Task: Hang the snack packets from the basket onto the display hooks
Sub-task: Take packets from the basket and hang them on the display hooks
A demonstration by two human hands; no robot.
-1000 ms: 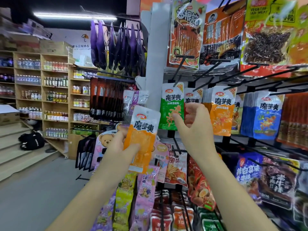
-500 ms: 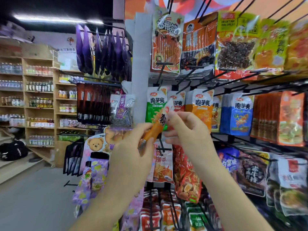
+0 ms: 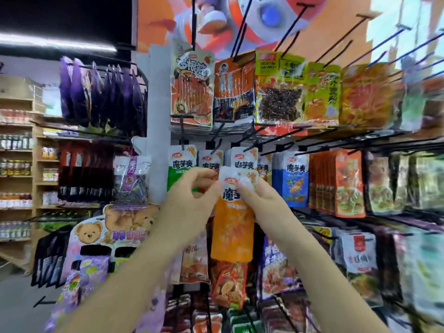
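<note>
Misalignment was judged the main hazard. The orange packet (image 3: pixel 231 239) was held up just below the hung orange packets (image 3: pixel 245 163) of the same kind, with its white top edge pinched by the left hand (image 3: pixel 192 203) from one side and by the right hand (image 3: pixel 264 205) from the other. Whether its hole was on a hook (image 3: pixel 252 145) could not be told, since the top was blurred and partly covered by fingers. If the hole were missed, the packet could be dropped once released, or its thin top torn by a forced push. The neighbouring green packet (image 3: pixel 181 169) could also be knocked loose. "魔芋爽" was read in part on the held packet and in full on the green, orange and blue packet (image 3: pixel 296 181) fronts. The red oval marks (image 3: pixel 240 156) were too blurred to be read.
</note>
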